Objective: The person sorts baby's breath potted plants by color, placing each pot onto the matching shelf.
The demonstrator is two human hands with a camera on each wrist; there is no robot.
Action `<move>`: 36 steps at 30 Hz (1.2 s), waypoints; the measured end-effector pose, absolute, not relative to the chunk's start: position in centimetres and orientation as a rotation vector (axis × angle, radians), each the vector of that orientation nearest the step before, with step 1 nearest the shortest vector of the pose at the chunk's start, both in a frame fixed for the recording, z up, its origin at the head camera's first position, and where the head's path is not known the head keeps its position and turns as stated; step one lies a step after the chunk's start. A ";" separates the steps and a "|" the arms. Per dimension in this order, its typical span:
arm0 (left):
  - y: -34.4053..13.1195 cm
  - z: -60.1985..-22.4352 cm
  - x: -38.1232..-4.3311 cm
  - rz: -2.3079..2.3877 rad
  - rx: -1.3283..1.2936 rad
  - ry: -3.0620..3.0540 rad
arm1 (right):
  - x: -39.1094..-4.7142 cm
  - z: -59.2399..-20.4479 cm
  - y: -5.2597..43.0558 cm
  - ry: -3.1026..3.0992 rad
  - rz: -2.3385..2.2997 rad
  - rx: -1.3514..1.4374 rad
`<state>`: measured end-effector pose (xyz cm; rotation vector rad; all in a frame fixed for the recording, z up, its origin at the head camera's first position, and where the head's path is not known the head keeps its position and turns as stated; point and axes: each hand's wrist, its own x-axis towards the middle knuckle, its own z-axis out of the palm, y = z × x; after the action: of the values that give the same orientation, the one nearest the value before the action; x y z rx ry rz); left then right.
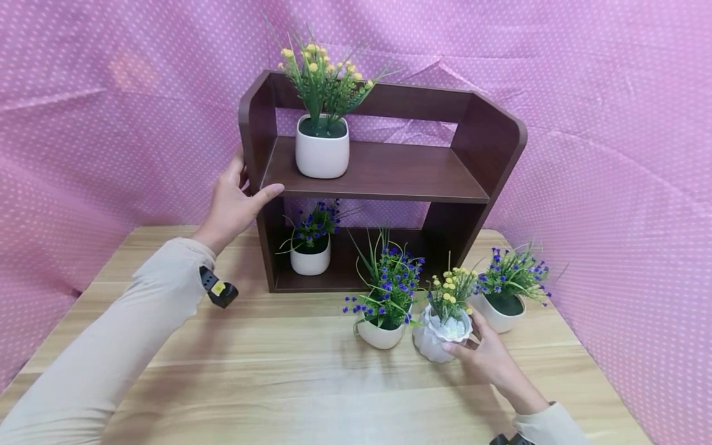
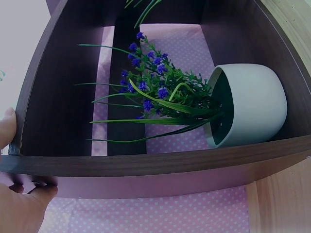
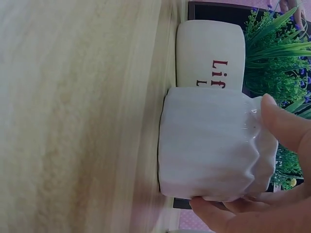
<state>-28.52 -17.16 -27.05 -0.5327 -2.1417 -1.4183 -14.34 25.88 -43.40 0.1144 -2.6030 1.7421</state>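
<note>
My left hand point(image 1: 229, 203) grips the left side of a dark brown two-tier wooden shelf point(image 1: 411, 173), thumb over the front edge of its upper board. In the left wrist view, fingers point(image 2: 41, 195) of that hand reach round the side panel. At the front right, my right hand point(image 1: 494, 361) holds a white ridged flower pot point(image 1: 431, 341) with yellow flowers by its rim. The right wrist view shows this pot point(image 3: 209, 141) from the side, its base at the tabletop. Beside it stands a white pot of purple flowers point(image 1: 381, 335); red lettering shows in the right wrist view.
Another white pot of purple flowers point(image 1: 503, 316) stands right of my right hand. A pot of yellow flowers point(image 1: 322, 156) is on the upper board, left side. A smaller purple-flowered pot point(image 1: 310, 262) sits below it. Pink dotted cloth point(image 1: 612, 154) surrounds the wooden table point(image 1: 267, 383).
</note>
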 end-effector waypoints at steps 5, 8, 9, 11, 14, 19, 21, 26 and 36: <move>-17.2 -27.2 -28.6 -1.423 -0.548 -2.133 | -14.4 -43.5 25.7 -2.593 1.736 0.089; -17.2 -27.2 -28.6 -1.426 -0.557 -2.130 | -14.4 -43.6 25.5 -2.587 1.730 0.080; -17.2 -27.2 -28.6 -1.429 -0.561 -2.127 | -14.4 -43.6 25.5 -2.586 1.728 0.075; -17.2 -27.3 -28.6 -1.434 -0.565 -2.124 | -14.4 -43.7 25.5 -2.588 1.726 0.062; -17.2 -27.3 -28.6 -1.436 -0.562 -2.127 | -14.4 -43.7 25.5 -2.600 1.720 0.030; -17.1 -27.1 -28.5 -1.426 -0.550 -2.140 | -14.4 -43.6 25.5 -2.601 1.705 -0.004; -17.1 -27.1 -28.5 -1.427 -0.553 -2.141 | -14.3 -43.7 25.5 -2.597 1.696 -0.012; -17.2 -27.3 -28.6 -1.442 -0.564 -2.131 | -14.1 -43.7 25.6 -2.601 1.683 -0.034; -17.2 -27.1 -28.5 -1.414 -0.565 -2.132 | -13.2 -42.4 25.9 -2.596 1.606 0.016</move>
<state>-28.47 -17.18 -27.06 -0.5651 -2.1318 -1.4144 -13.15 25.95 -42.38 0.0158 -2.5961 1.6062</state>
